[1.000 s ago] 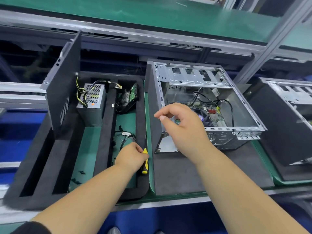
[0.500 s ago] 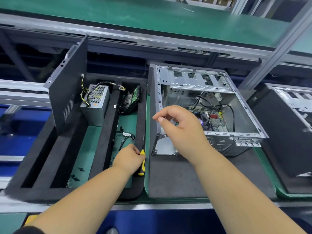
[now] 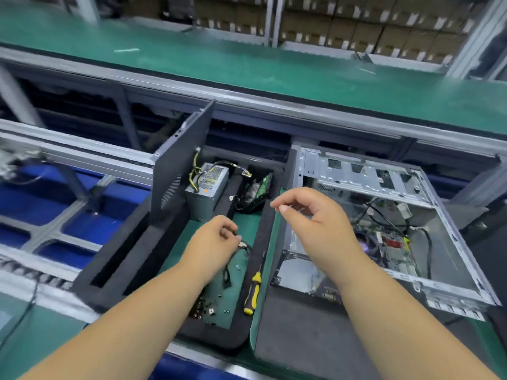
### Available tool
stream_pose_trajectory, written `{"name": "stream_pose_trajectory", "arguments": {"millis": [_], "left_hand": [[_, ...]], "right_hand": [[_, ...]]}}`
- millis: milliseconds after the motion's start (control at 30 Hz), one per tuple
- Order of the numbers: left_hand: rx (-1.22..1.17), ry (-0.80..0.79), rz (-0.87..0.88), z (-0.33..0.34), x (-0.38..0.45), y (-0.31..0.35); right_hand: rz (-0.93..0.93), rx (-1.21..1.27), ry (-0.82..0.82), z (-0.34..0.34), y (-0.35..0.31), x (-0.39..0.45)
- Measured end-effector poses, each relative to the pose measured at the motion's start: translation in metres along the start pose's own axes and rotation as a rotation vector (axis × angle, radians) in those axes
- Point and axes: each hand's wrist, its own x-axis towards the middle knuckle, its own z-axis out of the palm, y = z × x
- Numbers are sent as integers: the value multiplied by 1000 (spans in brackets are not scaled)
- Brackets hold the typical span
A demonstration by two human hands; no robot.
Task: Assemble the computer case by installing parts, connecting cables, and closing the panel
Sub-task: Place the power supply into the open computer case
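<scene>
- Hard to make out: whether the left hand actually pinches the black cable at mid-frame; its curled fingers sit right at the cable's upper end, so I cannot tell.
- The right hand hovers above the left edge of the computer case, fingers loosely curled, thumb and forefinger apart, holding nothing visible.
- The case, bare sheet metal and open on top, lies at right of frame on a dark mat; its lower right corner nears the frame edge.
- The yellow-and-black screwdriver lies on the foam tray rim, just left of the case.
- The power supply stands in the tray beside the upright grey side panel.
- Small screws, blurred, dot the green floor of the tray.
</scene>
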Motion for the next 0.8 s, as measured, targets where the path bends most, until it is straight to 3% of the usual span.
{"name": "stream_pose_trajectory", "arguments": {"millis": [133,367,567,800], "left_hand": [[-19,87,54,-25,3,3],[-45,97,100,-56,43,-6],[69,17,197,-82,89,-32],[5,-109,194,-115,121,-56]], "right_hand": [[-29,-19,-82,13,-11,20],[17,-41,-133,50,-25,66],[178,-73,-102,97,-28,114],[363,-138,-52,160,-17,168]]}}
